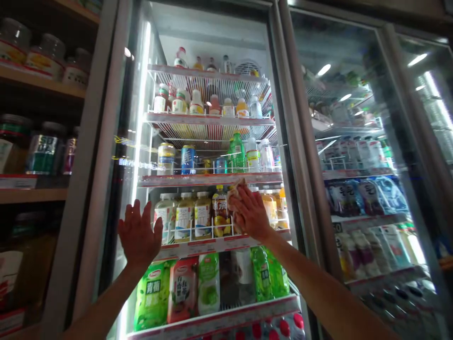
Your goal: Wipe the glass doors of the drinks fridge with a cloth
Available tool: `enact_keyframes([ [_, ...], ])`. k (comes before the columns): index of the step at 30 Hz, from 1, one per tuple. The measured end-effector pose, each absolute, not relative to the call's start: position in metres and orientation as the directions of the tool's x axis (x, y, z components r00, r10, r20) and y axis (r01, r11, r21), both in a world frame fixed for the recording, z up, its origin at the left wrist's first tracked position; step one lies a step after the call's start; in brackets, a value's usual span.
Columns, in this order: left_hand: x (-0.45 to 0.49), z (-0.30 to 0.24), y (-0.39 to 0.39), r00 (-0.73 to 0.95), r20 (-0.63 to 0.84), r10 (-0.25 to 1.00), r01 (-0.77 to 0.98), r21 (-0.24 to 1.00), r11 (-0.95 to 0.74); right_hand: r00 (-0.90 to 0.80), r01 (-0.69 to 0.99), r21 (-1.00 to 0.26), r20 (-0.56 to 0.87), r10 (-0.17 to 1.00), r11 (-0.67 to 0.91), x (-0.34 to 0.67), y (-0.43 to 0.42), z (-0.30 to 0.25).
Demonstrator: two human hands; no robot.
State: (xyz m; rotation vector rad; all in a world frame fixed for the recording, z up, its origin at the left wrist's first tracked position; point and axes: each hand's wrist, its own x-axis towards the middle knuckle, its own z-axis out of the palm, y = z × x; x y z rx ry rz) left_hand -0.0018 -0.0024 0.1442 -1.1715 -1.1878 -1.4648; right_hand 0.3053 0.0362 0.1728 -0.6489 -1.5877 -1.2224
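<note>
My right hand [250, 213] presses a crumpled light-brown cloth [238, 191] against the glass door [212, 28] of a tall drinks fridge. Its fingers lie over the cloth, which partly shows above and to the left of them. On the left side of the same door, my left hand [139, 233] is raised with its fingers apart and holds nothing; whether the palm touches the glass I cannot tell. Behind the glass, between the two hands, stand pale tea bottles [202, 215] and a dark tea bottle [221, 212] with a yellow cap.
Wire shelves [212, 181] inside the fridge carry bottles and cans. Large green and red drink bottles [182, 288] stand on a lower shelf. To the right is another glass-doored fridge [354, 118] with packaged goods. A wooden shelf [35, 194] with jars and bottles borders the left side.
</note>
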Motion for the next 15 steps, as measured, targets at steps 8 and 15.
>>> enact_keyframes([
  [8,-0.002,0.142,0.001,-0.156,0.982,-0.103,0.978,0.139,-0.155,0.169,0.941,-0.131,0.981,-0.099,0.312,0.410,0.045,0.169],
  [15,-0.006,0.136,0.002,-0.132,0.987,-0.094,0.978,0.115,-0.173,0.139,0.962,-0.109,0.985,-0.105,0.251,0.393,0.046,0.112],
])
